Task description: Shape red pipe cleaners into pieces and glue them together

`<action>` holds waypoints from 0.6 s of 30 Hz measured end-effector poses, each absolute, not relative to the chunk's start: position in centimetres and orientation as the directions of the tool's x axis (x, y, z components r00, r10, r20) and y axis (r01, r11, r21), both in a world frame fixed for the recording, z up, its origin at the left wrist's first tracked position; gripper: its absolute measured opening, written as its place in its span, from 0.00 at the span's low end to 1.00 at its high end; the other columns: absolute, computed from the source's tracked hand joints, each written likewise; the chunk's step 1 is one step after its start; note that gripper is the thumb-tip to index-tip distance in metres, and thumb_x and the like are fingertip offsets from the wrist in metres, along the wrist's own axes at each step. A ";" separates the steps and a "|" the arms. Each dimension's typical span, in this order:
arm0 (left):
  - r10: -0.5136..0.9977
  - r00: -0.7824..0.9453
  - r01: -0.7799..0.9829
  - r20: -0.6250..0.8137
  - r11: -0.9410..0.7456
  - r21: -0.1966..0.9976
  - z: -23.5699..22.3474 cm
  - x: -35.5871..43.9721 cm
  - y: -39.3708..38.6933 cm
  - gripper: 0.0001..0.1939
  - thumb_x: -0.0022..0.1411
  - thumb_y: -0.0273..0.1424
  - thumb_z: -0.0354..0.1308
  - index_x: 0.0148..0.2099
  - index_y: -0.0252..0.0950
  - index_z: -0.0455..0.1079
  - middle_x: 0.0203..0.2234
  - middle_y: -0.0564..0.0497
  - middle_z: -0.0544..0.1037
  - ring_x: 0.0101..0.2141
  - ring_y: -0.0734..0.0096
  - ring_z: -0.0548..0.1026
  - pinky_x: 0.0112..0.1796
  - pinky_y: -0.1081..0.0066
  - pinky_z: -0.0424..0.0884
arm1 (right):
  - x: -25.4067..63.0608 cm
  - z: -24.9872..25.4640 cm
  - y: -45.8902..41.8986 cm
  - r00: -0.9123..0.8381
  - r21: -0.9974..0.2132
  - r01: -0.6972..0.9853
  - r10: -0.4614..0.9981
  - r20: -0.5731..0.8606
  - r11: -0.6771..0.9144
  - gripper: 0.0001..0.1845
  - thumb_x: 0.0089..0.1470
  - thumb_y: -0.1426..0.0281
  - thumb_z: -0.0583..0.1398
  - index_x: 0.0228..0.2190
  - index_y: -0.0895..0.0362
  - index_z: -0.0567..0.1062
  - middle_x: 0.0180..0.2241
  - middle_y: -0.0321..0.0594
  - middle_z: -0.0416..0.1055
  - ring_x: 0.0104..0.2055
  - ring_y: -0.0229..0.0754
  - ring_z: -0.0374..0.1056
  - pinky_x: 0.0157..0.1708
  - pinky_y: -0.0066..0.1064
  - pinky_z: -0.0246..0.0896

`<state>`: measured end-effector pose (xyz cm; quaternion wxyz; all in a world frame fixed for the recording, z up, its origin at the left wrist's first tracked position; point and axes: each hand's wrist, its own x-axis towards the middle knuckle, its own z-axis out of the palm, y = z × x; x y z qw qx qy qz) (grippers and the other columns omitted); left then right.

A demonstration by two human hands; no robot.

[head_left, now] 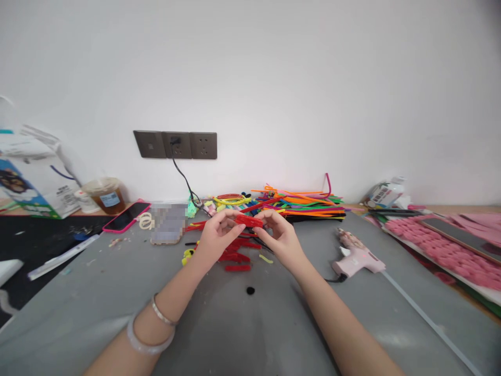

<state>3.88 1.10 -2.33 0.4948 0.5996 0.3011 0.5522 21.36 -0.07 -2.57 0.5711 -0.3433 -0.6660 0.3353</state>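
My left hand (217, 233) and my right hand (278, 235) meet above the grey table (219, 324), both pinching the ends of a short red pipe-cleaner piece (248, 221). Under the hands lie more folded red pipe-cleaner pieces (235, 257), a yellow bit (266, 258) and a small black pompom (250, 290). A pile of coloured pipe cleaners (301, 204) lies just behind the hands by the wall. Two bracelets sit on my left wrist.
A pink glue gun (358, 257) lies right of my right hand, its cord trailing. Pink-cased phone (126, 216), drink cup (106, 194) and a printed box (29, 183) sit at left. Pink items on a tray (442, 245) fill the right. Wall sockets (176, 144) with a plugged cable are behind.
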 end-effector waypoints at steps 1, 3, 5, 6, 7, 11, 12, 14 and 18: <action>0.907 0.209 -0.186 0.366 -0.331 0.925 -2.4 3.9 1.1 0.13 0.55 0.35 0.66 0.41 0.36 0.71 0.33 0.50 0.75 0.32 0.73 0.73 0.31 0.75 0.71 | 21.4 -2.6 -0.1 -0.121 -0.838 0.072 0.839 0.530 0.540 0.04 0.55 0.69 0.61 0.34 0.54 0.70 0.33 0.37 0.70 0.34 0.39 0.66 0.37 0.31 0.63; 0.905 0.209 -0.184 0.370 -0.335 0.924 -2.5 3.9 1.2 0.12 0.55 0.35 0.66 0.40 0.36 0.71 0.33 0.50 0.74 0.32 0.72 0.73 0.31 0.75 0.71 | 21.3 -2.5 -0.1 -0.134 -0.838 0.069 0.837 0.530 0.542 0.04 0.55 0.69 0.61 0.34 0.54 0.70 0.33 0.37 0.69 0.34 0.39 0.65 0.37 0.31 0.63; 0.904 0.211 -0.181 0.371 -0.337 0.924 -2.5 4.0 1.1 0.12 0.55 0.35 0.66 0.39 0.36 0.70 0.33 0.50 0.74 0.33 0.71 0.73 0.31 0.75 0.71 | 21.3 -2.6 -0.1 -0.143 -0.839 0.061 0.837 0.529 0.541 0.04 0.56 0.68 0.61 0.34 0.53 0.70 0.33 0.37 0.68 0.35 0.39 0.65 0.37 0.31 0.63; 0.905 0.212 -0.181 0.369 -0.335 0.925 -2.4 4.0 1.1 0.12 0.55 0.35 0.66 0.38 0.36 0.70 0.33 0.51 0.74 0.33 0.71 0.73 0.31 0.74 0.71 | 21.3 -2.6 -0.1 -0.148 -0.841 0.054 0.837 0.527 0.539 0.04 0.56 0.68 0.61 0.34 0.53 0.70 0.33 0.37 0.68 0.35 0.40 0.66 0.37 0.32 0.63; 0.906 0.214 -0.181 0.366 -0.332 0.926 -2.4 4.0 1.1 0.12 0.55 0.35 0.66 0.38 0.36 0.70 0.32 0.51 0.74 0.33 0.71 0.73 0.31 0.74 0.71 | 21.4 -2.7 -0.1 -0.152 -0.843 0.046 0.838 0.524 0.535 0.05 0.56 0.67 0.61 0.34 0.53 0.70 0.33 0.37 0.68 0.35 0.40 0.66 0.38 0.32 0.63; 0.906 0.231 -0.159 0.354 -0.324 0.933 -1.9 4.0 0.8 0.13 0.53 0.34 0.66 0.39 0.35 0.70 0.32 0.50 0.75 0.33 0.70 0.73 0.35 0.71 0.72 | 21.4 -2.8 0.1 -0.170 -0.860 0.016 0.849 0.501 0.511 0.07 0.57 0.65 0.61 0.34 0.54 0.70 0.33 0.37 0.68 0.35 0.40 0.66 0.38 0.32 0.62; 0.907 0.236 -0.151 0.349 -0.321 0.935 -1.9 3.9 0.7 0.13 0.54 0.33 0.66 0.40 0.35 0.70 0.32 0.50 0.76 0.34 0.69 0.74 0.36 0.71 0.72 | 21.4 -2.8 0.1 -0.175 -0.864 0.015 0.852 0.494 0.504 0.08 0.57 0.64 0.62 0.35 0.54 0.70 0.33 0.37 0.68 0.35 0.40 0.66 0.38 0.32 0.62; 0.911 0.238 -0.140 0.336 -0.310 0.940 -1.8 3.9 0.6 0.12 0.54 0.33 0.66 0.40 0.35 0.70 0.31 0.50 0.76 0.34 0.69 0.74 0.37 0.70 0.72 | 21.3 -2.9 0.1 -0.183 -0.867 0.020 0.854 0.487 0.498 0.09 0.57 0.63 0.62 0.35 0.54 0.70 0.33 0.37 0.68 0.35 0.40 0.66 0.38 0.32 0.62; 0.917 0.220 -0.158 0.331 -0.301 0.940 -1.8 4.0 0.7 0.10 0.54 0.33 0.65 0.37 0.35 0.70 0.31 0.51 0.75 0.33 0.71 0.73 0.36 0.72 0.71 | 21.2 -3.0 -0.1 -0.202 -0.868 0.036 0.855 0.479 0.495 0.10 0.56 0.61 0.63 0.35 0.53 0.70 0.34 0.38 0.69 0.36 0.41 0.67 0.39 0.33 0.64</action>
